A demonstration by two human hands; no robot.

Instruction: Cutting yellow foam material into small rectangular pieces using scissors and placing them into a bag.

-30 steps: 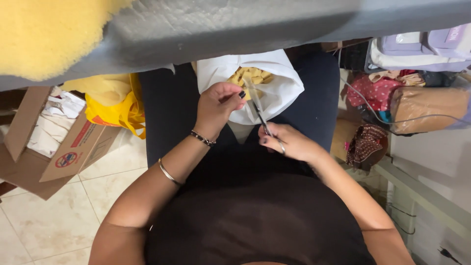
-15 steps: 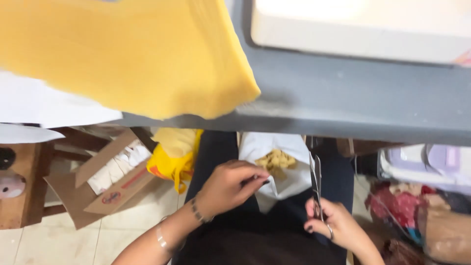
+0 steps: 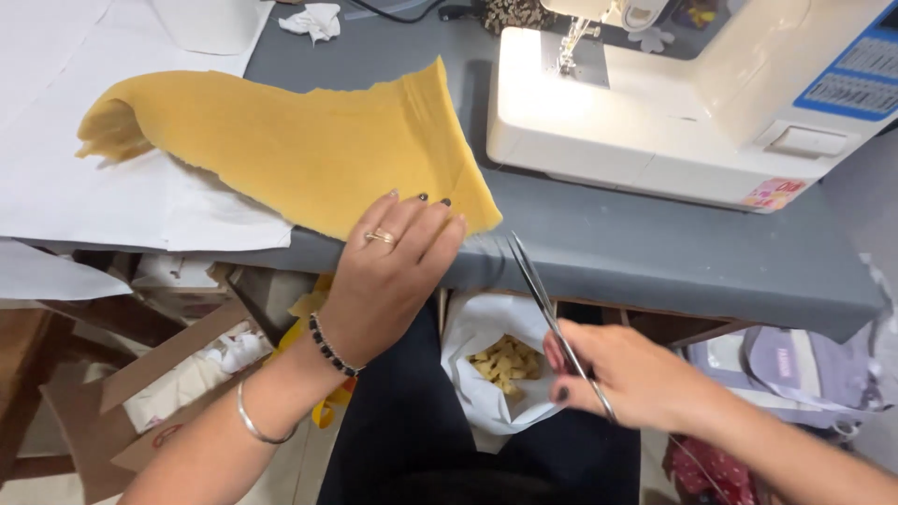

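A yellow cloth [image 3: 281, 140] lies spread flat on the grey bench [image 3: 655, 252], its ragged corner reaching the front edge. A pair of steel scissors [image 3: 543, 299] is closed, blades pointing up-left, just beside that corner.

Bright machine-lamp glare; right hand [image 3: 636, 379] perhaps motion-blurred.

Left hand [image 3: 393, 271] moved from lap onto yellow fabric [image 3: 299, 140].

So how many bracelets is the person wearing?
2, both on the left arm: a black beaded bracelet at the wrist, just behind the left hand, and a thin silver bangle farther up the forearm. The right wrist shows none, though part is out of view.
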